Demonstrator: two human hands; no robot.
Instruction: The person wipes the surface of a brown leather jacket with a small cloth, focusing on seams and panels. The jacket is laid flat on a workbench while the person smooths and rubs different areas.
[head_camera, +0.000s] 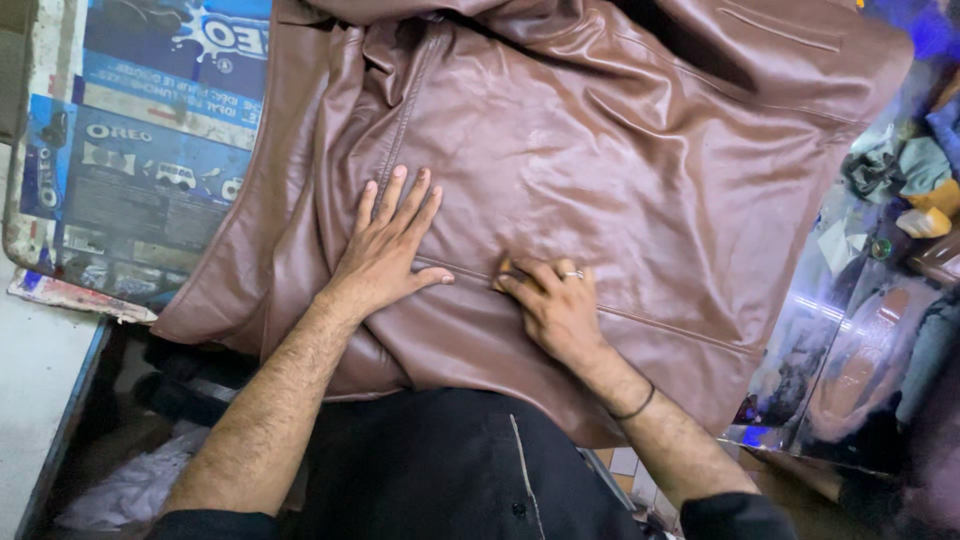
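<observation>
Leather fills most of the view: a brown jacket (600, 150) lies spread flat over a table (130, 150) whose top is covered in blue printed sheeting, with one edge hanging toward the person's dark shirt (440, 460). A seam (660, 325) runs across the panel, and a second stitched line climbs toward the collar folds at the top.

The left hand (385, 250) lies palm down on the jacket, fingers spread and straight, gripping nothing, only pressing the leather flat just left of the seam's end. The right hand (555, 305), wearing a ring (572, 273) and a dark wristband (635, 405), is curled with its fingertips bunched on the seam. They seem to pinch a small tan object (505, 267), perhaps chalk or a marking tool, though it is too hidden to tell.

By its sheen and deep soft folds the jacket looks supple, fairly heavy and somewhat slick, so it would likely slide under a light touch. A flat palm holds it better than a pinch, and the seams and hem should give the firmest hold.

Clutter of cloth and oddments (900, 180) sits at the right edge.
</observation>
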